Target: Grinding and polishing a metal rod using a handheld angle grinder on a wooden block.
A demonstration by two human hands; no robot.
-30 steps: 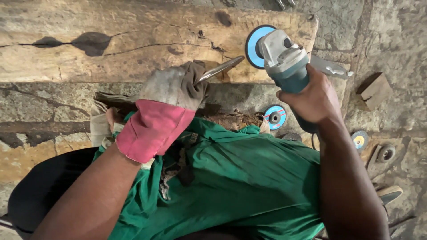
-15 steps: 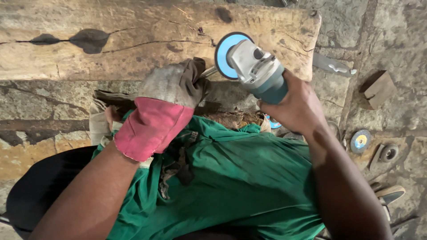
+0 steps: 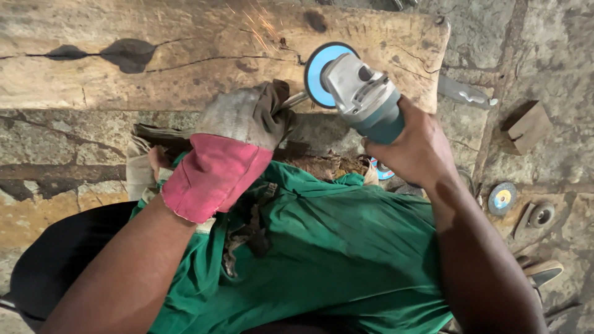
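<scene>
My left hand [image 3: 244, 127] wears a grey work glove with a red cuff and grips a thin metal blade [image 3: 296, 99], whose tip sticks out toward the right. My right hand [image 3: 408, 148], bare, holds a grey and teal angle grinder [image 3: 365, 99]. Its blue disc [image 3: 318, 73] touches the blade's tip, and orange sparks [image 3: 263, 25] fly up over the big wooden log [image 3: 185, 62] that lies across the top of the view. A green cloth [image 3: 322, 247] covers my lap below both hands.
On the stone floor at the right lie a small wooden block [image 3: 526, 127], a metal piece [image 3: 464, 93], a spare grinding disc [image 3: 501, 198], a round metal fitting [image 3: 541, 215] and a sandal [image 3: 541, 271]. Another blue disc [image 3: 380, 170] shows under my right wrist.
My right hand has brought the grinder leftward from the log's right end to the blade in my left hand. The disc now touches the blade and sparks have appeared.
</scene>
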